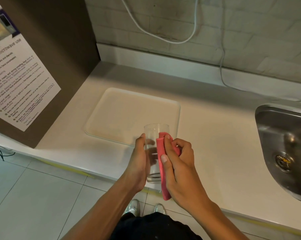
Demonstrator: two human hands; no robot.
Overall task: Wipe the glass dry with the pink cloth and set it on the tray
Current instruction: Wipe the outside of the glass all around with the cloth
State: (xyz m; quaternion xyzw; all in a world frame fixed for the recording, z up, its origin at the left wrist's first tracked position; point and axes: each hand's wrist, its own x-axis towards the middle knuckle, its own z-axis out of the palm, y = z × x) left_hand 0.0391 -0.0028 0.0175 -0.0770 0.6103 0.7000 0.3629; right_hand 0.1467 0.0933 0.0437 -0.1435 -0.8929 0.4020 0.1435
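Observation:
I hold a tall clear glass (154, 134) upright above the counter's front edge. My left hand (139, 160) grips its left side, fingers wrapped round the back. My right hand (179, 163) presses a folded pink cloth (161, 153) against the glass's right side, thumb on the cloth's front; the cloth hangs below the glass's base. A shallow cream tray (101, 104) lies flat on the counter just behind the glass, nothing on it.
A steel sink (274, 135) with a drain is sunk into the white counter at the right. A brown cabinet side with a microwave notice (20, 80) stands at the left. White cables (222, 70) hang along the tiled back wall. Tiled floor lies below.

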